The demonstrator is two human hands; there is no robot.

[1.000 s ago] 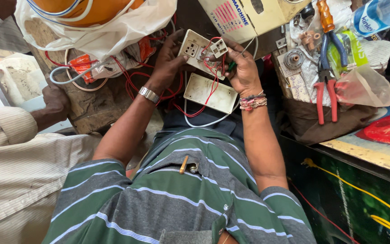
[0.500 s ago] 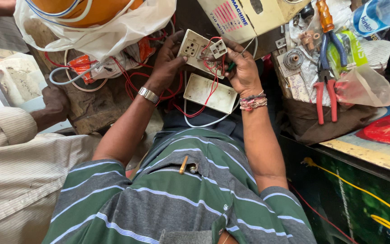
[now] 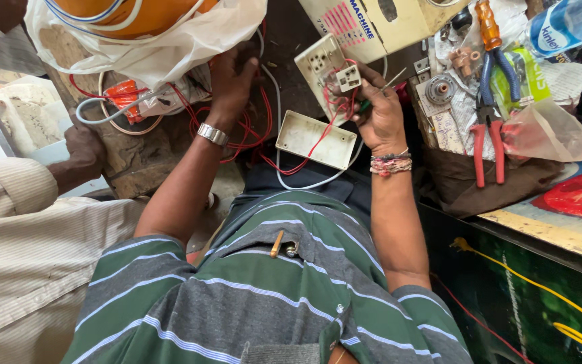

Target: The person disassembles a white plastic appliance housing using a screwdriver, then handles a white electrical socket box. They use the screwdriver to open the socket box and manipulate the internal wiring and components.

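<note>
Red pliers [image 3: 488,145], water bottle [image 3: 564,27], white bag [image 3: 170,47] w/ orange helmet [image 3: 136,13].

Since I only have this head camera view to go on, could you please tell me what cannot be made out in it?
- Right hand: the thin tool's tip is too small to tell its kind.
- Left hand: its fingers reach behind the white plastic bag; whether they hold anything is hidden.
- Socket plate: the wire ends are too fine to trace.
- Orange object in the bag: cut off by the top edge.
- Bottle: cut off at the top right edge.
</note>
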